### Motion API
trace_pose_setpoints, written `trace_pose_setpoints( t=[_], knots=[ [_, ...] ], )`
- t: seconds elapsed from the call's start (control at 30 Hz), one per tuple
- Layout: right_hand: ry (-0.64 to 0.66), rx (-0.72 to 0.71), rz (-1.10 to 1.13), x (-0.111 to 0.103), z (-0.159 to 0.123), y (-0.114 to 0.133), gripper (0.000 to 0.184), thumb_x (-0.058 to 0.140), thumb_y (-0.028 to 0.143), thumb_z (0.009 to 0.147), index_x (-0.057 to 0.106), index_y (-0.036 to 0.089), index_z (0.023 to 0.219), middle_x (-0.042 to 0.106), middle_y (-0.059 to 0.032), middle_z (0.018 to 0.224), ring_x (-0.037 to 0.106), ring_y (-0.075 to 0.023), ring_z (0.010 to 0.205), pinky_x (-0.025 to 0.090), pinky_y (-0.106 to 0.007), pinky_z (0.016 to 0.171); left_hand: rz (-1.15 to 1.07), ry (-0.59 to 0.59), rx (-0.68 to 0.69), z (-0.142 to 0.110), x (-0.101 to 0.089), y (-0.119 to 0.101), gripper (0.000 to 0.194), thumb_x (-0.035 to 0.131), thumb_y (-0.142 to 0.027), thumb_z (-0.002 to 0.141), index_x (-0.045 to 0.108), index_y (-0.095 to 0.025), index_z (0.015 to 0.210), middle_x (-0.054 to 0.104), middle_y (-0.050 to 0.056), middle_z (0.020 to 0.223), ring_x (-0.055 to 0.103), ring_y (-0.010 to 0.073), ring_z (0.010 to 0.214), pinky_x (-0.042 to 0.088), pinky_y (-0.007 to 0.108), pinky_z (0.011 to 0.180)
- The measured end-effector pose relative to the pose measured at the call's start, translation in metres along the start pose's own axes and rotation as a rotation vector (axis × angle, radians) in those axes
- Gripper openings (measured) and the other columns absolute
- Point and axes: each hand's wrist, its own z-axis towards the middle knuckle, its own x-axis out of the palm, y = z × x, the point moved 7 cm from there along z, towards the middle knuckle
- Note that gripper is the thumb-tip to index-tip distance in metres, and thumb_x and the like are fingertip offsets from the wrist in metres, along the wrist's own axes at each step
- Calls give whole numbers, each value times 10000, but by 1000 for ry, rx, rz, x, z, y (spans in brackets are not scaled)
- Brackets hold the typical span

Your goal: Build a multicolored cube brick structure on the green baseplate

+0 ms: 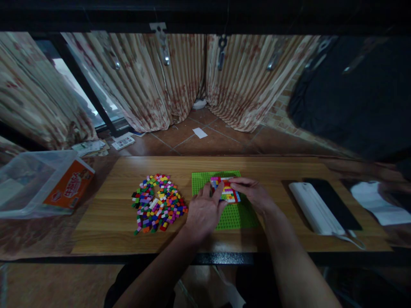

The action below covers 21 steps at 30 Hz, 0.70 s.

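the left hand (204, 212) lies with its fingers spread over the left part of the brick panel (228, 196); whether it grips or only steadies, i cannot tell. the right hand (253, 194) has thumb and fingers drawn together at the panel's upper right; whether a brick sits between them is hidden. to fit pieces well here, i would brace the panel with the left fingers, line up each edge with its neighbours, then press straight down. the panel lies between the hands, under the left fingertips and just left of the right hand, over the far part of the green baseplate (236, 220). left of the left hand, loose bricks (160, 204) are heaped on the counter (105, 214); beyond them stands a clear tub (30, 188).
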Motion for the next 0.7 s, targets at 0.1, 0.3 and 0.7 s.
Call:
trace_pose_setpoints(
  t=[0.1, 0.3, 0.7],
  knots=[
    [-102, -26, -4, -10, 0, 1, 392, 771, 585, 670, 773, 274, 909, 772, -38, 996, 692, -226, 952, 532, -398, 886, -18, -6, 3, 0, 1, 1, 573, 405, -474, 979, 334, -279, 1513, 508, 166, 1393, 609, 302, 1134, 536, 431, 875],
    [-116, 10, -78, -3, 5, -4, 410, 767, 589, 659, 766, 259, 902, 772, -29, 936, 696, -235, 903, 544, -397, 847, -44, -20, 9, 0, 2, 2, 556, 409, -479, 975, 374, -273, 1491, 506, 162, 1390, 604, 298, 1136, 533, 420, 877],
    [-205, -24, -187, -2, 2, 4, 376, 777, 499, 613, 775, 221, 867, 771, -40, 903, 690, -213, 838, 544, -373, 816, -2, 1, -4, -2, 1, -3, 563, 421, -461, 979, 341, -265, 1500, 522, 150, 1366, 624, 266, 1097, 527, 371, 866]
  ],
)
